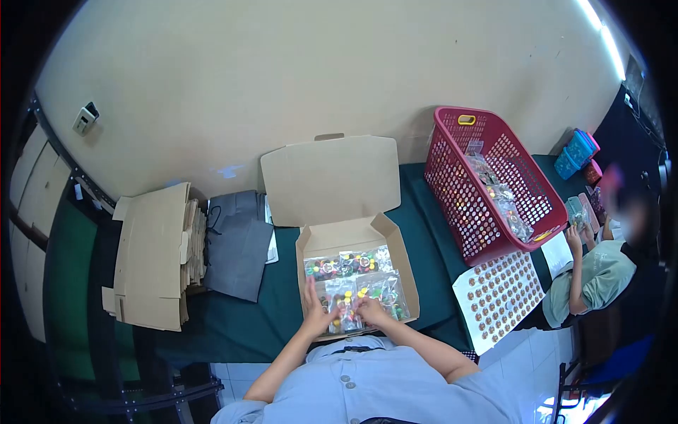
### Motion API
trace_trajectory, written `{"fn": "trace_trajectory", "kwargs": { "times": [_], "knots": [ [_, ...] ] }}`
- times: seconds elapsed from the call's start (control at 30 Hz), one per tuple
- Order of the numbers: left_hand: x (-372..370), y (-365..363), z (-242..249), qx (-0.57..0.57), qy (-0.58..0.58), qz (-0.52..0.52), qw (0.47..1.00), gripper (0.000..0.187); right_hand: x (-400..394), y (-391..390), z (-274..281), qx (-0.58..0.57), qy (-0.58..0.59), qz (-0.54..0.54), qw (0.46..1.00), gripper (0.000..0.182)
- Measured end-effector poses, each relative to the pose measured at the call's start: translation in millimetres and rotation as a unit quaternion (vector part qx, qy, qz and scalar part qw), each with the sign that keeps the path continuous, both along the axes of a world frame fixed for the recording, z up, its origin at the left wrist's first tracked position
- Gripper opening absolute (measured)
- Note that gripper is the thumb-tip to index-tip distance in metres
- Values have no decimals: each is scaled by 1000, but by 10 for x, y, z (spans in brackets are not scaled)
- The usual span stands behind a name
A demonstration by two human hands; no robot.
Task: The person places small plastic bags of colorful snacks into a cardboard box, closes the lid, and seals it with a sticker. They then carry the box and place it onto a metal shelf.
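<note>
An open cardboard box (413, 297) lies before me with its lid (332, 180) raised against the wall. Inside, clear plastic bags of small colourful pieces (360, 263) form two rows. My left hand (316, 311) touches the front left bag (343, 300) at its left side, fingers stretched upward and thumb apart over the plastic. On that bag's right side my right hand (374, 311) has bent fingers closed at the plastic. Another bag (395, 293) lies at the front right, partly behind the right hand. What exactly the pieces are is too small to tell.
A red laundry basket (452, 191) holding more bags stands at the right. A sheet of round stickers (498, 300) hangs over the table's front edge. Flattened cardboard boxes (148, 254) and a dark paper bag (236, 244) lie left. Another person (593, 279) sits at far right.
</note>
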State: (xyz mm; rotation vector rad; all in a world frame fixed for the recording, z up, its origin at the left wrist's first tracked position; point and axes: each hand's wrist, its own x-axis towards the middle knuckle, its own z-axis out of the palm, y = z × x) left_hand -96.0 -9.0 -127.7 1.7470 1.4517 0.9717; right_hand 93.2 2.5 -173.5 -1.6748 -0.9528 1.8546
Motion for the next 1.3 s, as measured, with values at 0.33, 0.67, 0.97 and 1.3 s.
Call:
{"fn": "trace_trajectory", "kwargs": {
  "times": [0.33,0.67,0.97,1.3],
  "knots": [
    [182,-208,-62,-135,235,-110,956,62,68,48,302,258,-309,222,888,25],
    [1053,510,818,-7,192,-116,974,39,1482,329,1161,212,-139,215,943,25],
    [2727,1217,2130,170,27,-262,950,26,3197,460,2971,339,-28,104,935,30],
    [4659,2332,1652,30,202,-377,903,31,4559,2010,2360,410,-460,183,766,25]
  ]
}}
